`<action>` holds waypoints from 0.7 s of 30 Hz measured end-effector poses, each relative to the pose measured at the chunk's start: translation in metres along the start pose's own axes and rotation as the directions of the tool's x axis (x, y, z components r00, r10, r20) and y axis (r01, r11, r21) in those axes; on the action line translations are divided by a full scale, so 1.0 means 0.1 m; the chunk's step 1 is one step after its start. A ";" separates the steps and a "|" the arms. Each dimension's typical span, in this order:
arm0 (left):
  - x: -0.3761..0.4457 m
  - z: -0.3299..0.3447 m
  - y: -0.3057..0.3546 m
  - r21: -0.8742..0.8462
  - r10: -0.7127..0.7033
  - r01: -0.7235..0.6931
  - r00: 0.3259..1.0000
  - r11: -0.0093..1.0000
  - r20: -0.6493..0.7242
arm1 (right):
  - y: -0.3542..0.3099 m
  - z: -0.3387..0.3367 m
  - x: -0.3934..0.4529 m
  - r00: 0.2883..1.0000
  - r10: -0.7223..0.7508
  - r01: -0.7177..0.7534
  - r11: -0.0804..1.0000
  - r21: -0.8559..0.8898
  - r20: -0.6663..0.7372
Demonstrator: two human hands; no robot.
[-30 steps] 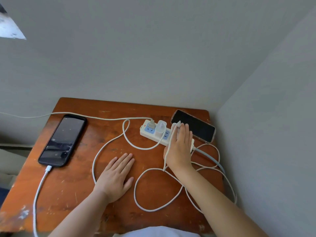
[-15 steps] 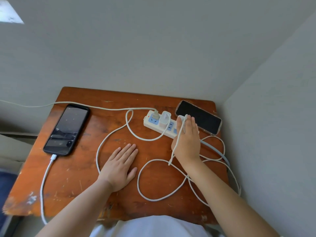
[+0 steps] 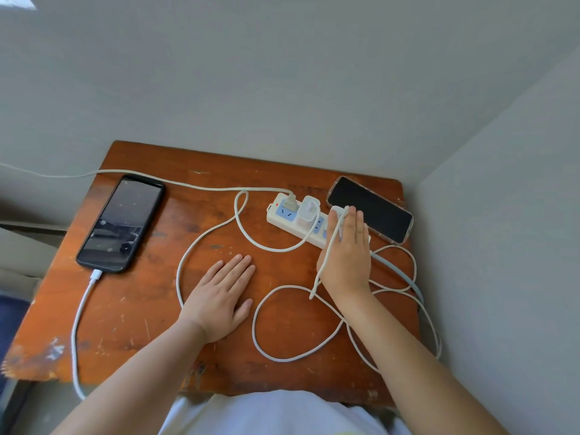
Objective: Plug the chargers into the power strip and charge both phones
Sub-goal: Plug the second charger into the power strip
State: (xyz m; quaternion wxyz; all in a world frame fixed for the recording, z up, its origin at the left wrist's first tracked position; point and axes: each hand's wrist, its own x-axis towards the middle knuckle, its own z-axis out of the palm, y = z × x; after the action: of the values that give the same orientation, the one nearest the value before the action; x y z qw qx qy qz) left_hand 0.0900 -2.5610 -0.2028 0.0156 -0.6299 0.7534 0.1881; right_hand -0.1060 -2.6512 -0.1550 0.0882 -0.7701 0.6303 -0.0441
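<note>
A white power strip (image 3: 284, 215) lies at the back of the wooden table (image 3: 141, 309). One white charger (image 3: 309, 211) stands plugged into it. My right hand (image 3: 348, 255) lies over the strip's right part and holds a second white charger (image 3: 336, 211) at its fingertips against the strip; whether that charger is in a socket is hidden. Its white cable (image 3: 260, 334) runs along my thumb and loops on the table. My left hand (image 3: 219, 296) rests flat and empty on the wood. A black phone (image 3: 122, 221) lies at the left with a white cable plug (image 3: 95, 274) in it. Another phone (image 3: 370, 208) lies behind my right hand.
A grey plug (image 3: 292, 200) sits in the strip's left socket, and its cord runs left off the table. Grey walls close in behind and on the right. The strip's grey cord (image 3: 398, 271) and cable loops crowd the table's right side.
The view has tilted down a little and the table sits higher in the frame. Both hands keep their places, the right one still over the strip with the charger.
</note>
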 end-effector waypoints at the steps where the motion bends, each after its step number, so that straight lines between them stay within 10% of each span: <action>1: 0.00 0.00 0.00 0.005 0.000 0.000 1.000 1.000 0.006 | 0.01 0.01 -0.02 1.000 0.005 -0.005 1.000 0.006 0.008; 21: -0.02 0.03 -0.02 0.022 0.016 -0.016 0.999 1.000 -0.038 | 0.01 0.03 -0.01 0.991 0.129 -0.132 0.989 0.072 0.048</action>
State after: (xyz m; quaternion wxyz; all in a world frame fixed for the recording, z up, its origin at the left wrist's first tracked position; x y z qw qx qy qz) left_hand 0.0915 -2.5590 -0.2054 0.0065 -0.6271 0.7606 0.1680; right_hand -0.1066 -2.6497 -0.1579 0.1331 -0.7241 0.6752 -0.0450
